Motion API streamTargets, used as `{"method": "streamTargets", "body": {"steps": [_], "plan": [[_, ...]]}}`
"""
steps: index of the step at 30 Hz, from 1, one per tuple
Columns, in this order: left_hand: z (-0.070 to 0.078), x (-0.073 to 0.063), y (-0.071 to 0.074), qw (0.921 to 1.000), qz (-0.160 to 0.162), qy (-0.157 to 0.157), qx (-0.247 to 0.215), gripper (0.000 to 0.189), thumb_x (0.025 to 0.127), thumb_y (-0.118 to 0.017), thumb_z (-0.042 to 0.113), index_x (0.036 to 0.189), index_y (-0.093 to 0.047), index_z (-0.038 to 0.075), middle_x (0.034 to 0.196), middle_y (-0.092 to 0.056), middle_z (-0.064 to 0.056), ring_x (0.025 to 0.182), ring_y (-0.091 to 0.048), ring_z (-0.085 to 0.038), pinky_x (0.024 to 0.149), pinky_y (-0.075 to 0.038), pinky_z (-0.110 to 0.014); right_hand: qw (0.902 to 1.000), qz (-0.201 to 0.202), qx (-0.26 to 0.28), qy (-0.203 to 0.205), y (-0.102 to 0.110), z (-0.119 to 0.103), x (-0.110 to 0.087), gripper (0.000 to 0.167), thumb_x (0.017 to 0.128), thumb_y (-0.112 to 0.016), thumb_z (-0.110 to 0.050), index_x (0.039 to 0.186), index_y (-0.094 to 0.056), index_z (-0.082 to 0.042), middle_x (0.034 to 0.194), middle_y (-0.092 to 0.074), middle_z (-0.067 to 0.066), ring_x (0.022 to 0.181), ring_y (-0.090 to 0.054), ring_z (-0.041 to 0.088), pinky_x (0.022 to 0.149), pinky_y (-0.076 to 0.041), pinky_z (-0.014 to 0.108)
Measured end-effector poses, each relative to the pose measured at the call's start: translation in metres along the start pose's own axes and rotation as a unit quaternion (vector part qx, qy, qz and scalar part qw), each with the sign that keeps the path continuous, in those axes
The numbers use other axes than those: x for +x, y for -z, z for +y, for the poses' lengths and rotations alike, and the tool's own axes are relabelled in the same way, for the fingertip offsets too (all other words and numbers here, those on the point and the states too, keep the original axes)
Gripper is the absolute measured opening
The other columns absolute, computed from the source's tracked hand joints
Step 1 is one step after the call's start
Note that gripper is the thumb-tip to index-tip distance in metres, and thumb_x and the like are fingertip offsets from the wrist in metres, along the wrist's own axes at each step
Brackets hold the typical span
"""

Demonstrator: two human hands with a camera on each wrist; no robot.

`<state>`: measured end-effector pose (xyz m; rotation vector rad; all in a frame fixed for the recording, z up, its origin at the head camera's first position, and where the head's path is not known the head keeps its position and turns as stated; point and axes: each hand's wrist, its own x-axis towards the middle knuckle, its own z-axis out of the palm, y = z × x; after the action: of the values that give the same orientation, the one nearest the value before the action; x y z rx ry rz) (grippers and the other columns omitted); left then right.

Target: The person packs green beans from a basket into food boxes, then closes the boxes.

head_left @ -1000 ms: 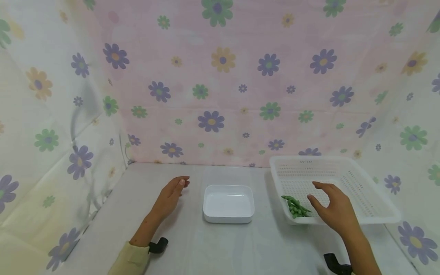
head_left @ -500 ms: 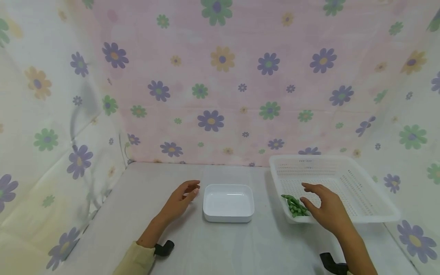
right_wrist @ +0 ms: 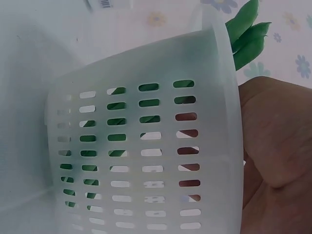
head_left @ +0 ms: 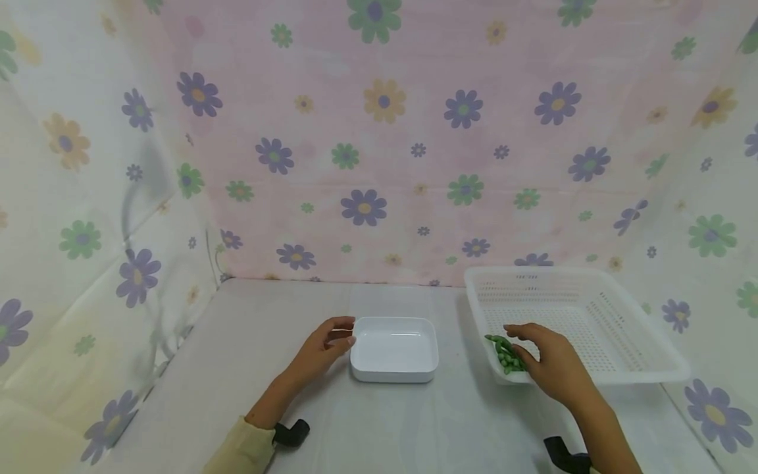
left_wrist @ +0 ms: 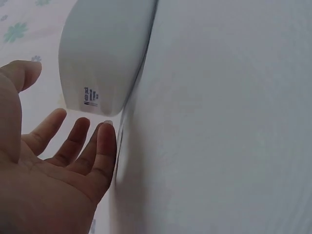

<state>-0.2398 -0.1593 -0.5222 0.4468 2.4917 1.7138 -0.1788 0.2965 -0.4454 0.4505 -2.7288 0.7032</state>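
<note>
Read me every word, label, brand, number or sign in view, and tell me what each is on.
Nothing is legible.
White rectangular dish, end wall, left wrist view: small dark print, too blurred to read.
Right wrist view, top edge: striped mark, cut off and unreadable; I can't tell what it's on.
White slotted basket: no text seen.

A plain, pale beige sleeve, softly creased, ends in a cuff short of the bare left hand. Against that left cuff, on its inner side, sits a matte black wrist camera, bent like a short elbow with a blunt, rounded end. Well to the right of the left cuff is a matching black camera, worn behind the bare right hand.
</note>
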Motion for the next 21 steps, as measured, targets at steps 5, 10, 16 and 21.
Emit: {"method": "streamTargets", "body": {"steps": [5,10,16,21], "plan": [[-0.0034,0.0006,-0.0040,0.9996,-0.004,0.014,-0.023,0.049,0.106,-0.069,0.031,0.151,-0.055,0.016,0.149,-0.059,-0.007,0.137,-0.058,-0.029,0.107,-0.055,-0.039,0.9998,-0.007,0.001,-0.021,0.0000,-0.0025,0.0019,0.033,0.092,-0.079,0.001,0.125,-0.077,-0.005,0.117,-0.078,0.010,0.111,-0.073,0.038,0.095,-0.056,0.062],[-0.0043,0.0011,-0.0049,0.9992,-0.003,0.018,-0.035,0.050,0.106,-0.070,0.028,0.151,-0.055,0.016,0.149,-0.059,-0.009,0.135,-0.060,-0.030,0.105,-0.056,-0.037,0.9987,-0.013,0.007,-0.049,-0.0007,-0.0067,0.0056,0.032,0.089,-0.080,0.005,0.118,-0.080,-0.007,0.109,-0.080,0.009,0.109,-0.073,0.039,0.097,-0.054,0.065],[-0.0073,0.0023,-0.0046,0.9995,-0.011,0.008,-0.030,0.052,0.105,-0.071,0.025,0.151,-0.055,0.009,0.148,-0.060,-0.014,0.135,-0.060,-0.033,0.110,-0.053,-0.040,0.9985,-0.012,0.014,-0.052,-0.0009,-0.0088,0.0073,0.030,0.088,-0.079,0.007,0.114,-0.081,-0.007,0.103,-0.080,0.006,0.106,-0.074,0.038,0.096,-0.053,0.068],[-0.0098,0.0026,-0.0025,0.9994,-0.019,0.017,-0.024,0.054,0.104,-0.072,0.029,0.150,-0.055,0.006,0.147,-0.062,-0.014,0.135,-0.061,-0.031,0.112,-0.051,-0.040,0.9988,-0.009,0.017,-0.046,-0.0010,-0.0083,0.0080,0.029,0.088,-0.079,0.008,0.112,-0.081,-0.007,0.101,-0.080,0.005,0.102,-0.075,0.036,0.092,-0.055,0.067]]}}
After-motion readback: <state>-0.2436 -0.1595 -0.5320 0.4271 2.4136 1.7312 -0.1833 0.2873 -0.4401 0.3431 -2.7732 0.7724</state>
